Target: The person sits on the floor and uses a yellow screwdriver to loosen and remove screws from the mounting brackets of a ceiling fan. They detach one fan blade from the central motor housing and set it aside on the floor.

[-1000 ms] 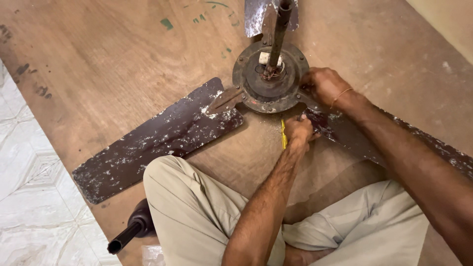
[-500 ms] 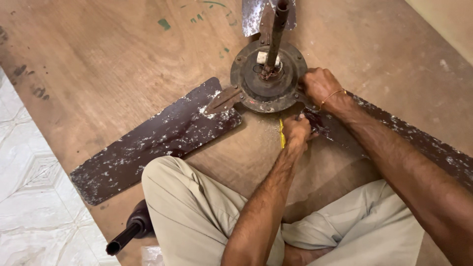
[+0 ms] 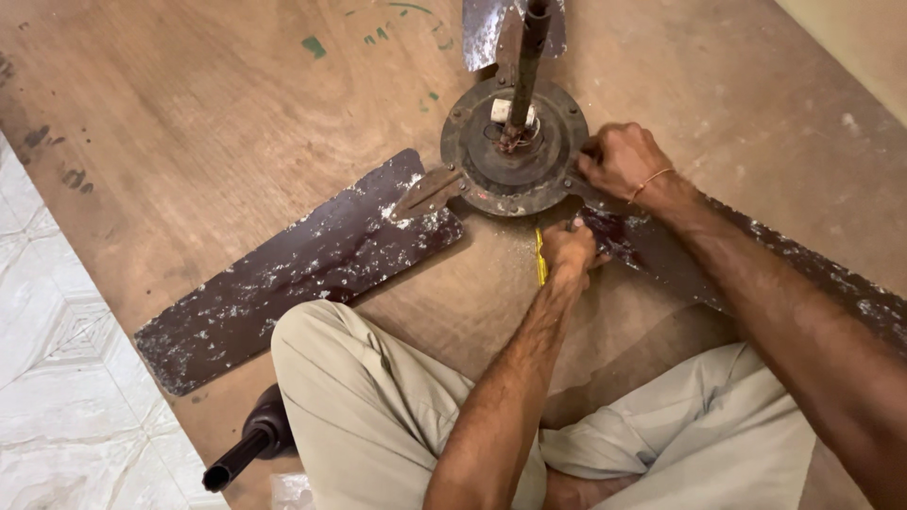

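Both hands have barely shifted since a moment ago, staying at the ceiling fan's motor hub (image 3: 515,151)

Lying on a brown wooden board (image 3: 189,123), the hub has its downrod (image 3: 526,57) pointing up; the right hand (image 3: 624,161) grips the hub's rim beside the right blade (image 3: 756,264), while the left hand (image 3: 570,250) is clenched around a yellow-handled tool (image 3: 539,257) just under the hub. A paint-flecked left blade (image 3: 293,269) stretches past the person's beige-trousered knee (image 3: 359,397)
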